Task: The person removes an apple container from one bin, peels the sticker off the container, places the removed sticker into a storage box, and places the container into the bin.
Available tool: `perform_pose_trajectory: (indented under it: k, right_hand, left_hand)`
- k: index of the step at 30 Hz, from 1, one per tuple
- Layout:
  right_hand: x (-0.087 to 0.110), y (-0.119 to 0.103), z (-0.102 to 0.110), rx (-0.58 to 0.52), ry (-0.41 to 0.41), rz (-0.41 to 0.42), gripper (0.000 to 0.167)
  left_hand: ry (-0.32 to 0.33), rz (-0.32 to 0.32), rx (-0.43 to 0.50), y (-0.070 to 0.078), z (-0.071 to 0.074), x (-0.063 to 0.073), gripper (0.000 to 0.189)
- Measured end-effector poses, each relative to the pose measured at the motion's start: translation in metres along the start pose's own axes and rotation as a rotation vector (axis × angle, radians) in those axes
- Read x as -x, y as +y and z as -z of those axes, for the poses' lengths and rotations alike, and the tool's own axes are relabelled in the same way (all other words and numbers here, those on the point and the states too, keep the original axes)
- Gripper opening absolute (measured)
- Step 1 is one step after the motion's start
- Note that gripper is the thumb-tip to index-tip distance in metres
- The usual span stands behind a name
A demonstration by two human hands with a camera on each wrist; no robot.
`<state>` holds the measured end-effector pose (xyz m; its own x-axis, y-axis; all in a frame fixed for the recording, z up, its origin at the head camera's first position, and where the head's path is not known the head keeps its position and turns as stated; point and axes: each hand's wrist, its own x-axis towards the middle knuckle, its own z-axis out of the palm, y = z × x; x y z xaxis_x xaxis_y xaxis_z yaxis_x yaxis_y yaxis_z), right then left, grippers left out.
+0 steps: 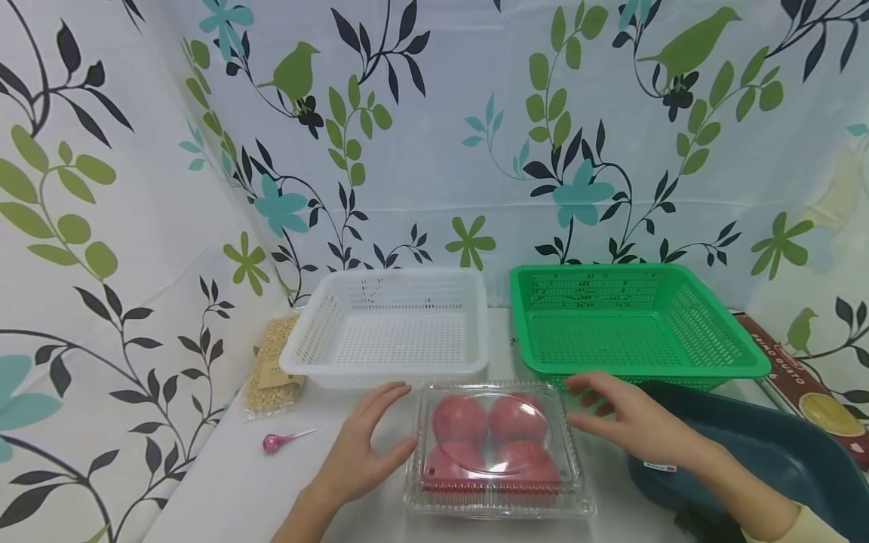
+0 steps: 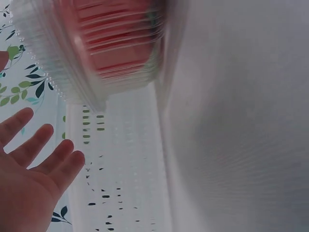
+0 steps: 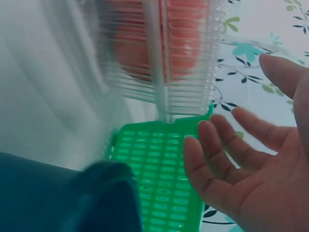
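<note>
A clear plastic clamshell box (image 1: 498, 452) with several round red fruits, which look like tomatoes, sits on the white table in the head view. Its lid is down. To its left is my left hand (image 1: 363, 445), fingers spread and apart from the box. My right hand (image 1: 627, 418) stands off the box's upper right side, fingers loosely bent, holding nothing. In the left wrist view the box (image 2: 116, 43) shows ribbed walls beyond the left hand (image 2: 34, 174). The right wrist view has the box (image 3: 159, 53) above the right hand's (image 3: 260, 169) relaxed fingers.
Behind the box stand a white basket (image 1: 387, 373) and a green basket (image 1: 638, 369). A dark blue tub (image 1: 767, 452) lies at right, beside a brown package (image 1: 801, 385). At left are a bag of grain (image 1: 274, 369) and a lollipop (image 1: 274, 443).
</note>
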<state>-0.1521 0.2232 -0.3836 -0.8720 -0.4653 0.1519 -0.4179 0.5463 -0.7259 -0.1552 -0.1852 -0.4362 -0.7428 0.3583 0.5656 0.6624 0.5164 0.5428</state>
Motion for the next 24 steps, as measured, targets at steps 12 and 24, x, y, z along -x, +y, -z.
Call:
perform_pose_trajectory:
  k: [12, 24]
  right_hand:
    - [0.000, 0.007, -0.012, -0.054, -0.173, -0.149, 0.073]
    - [-0.007, 0.018, -0.017, -0.329, -0.311, -0.291, 0.067]
  left_hand:
    - [-0.114, 0.237, 0.289, -0.007, -0.015, 0.013, 0.071]
    - [-0.282, 0.432, 0.546, -0.015, -0.015, 0.016, 0.072]
